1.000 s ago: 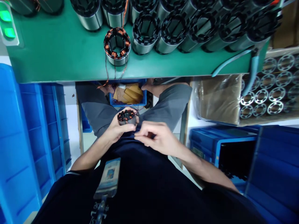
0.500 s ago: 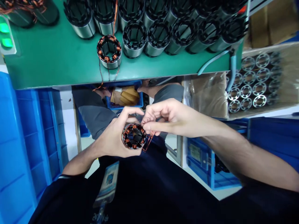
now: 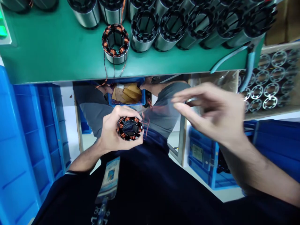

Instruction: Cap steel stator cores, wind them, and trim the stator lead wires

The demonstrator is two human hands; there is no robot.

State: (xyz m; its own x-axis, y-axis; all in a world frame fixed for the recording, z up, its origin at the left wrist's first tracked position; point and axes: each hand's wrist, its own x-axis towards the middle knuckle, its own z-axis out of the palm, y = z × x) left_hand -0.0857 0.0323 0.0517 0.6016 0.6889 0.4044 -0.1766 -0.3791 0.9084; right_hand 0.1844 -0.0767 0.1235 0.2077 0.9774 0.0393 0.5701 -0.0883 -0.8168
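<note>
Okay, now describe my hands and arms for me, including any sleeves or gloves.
Your left hand and right hand are bare: five-fingered, no gloves, no watch in sight. The right is motion-blurred, so small details don't show. Both forearms are uncovered below a dark top; its left cuff has thin pale trim.

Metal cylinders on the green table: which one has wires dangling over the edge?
The copper-wound stator at the left end of the front row. Its thin wires hang past the table's front edge; the unwound stators to its right have none hanging.
</note>
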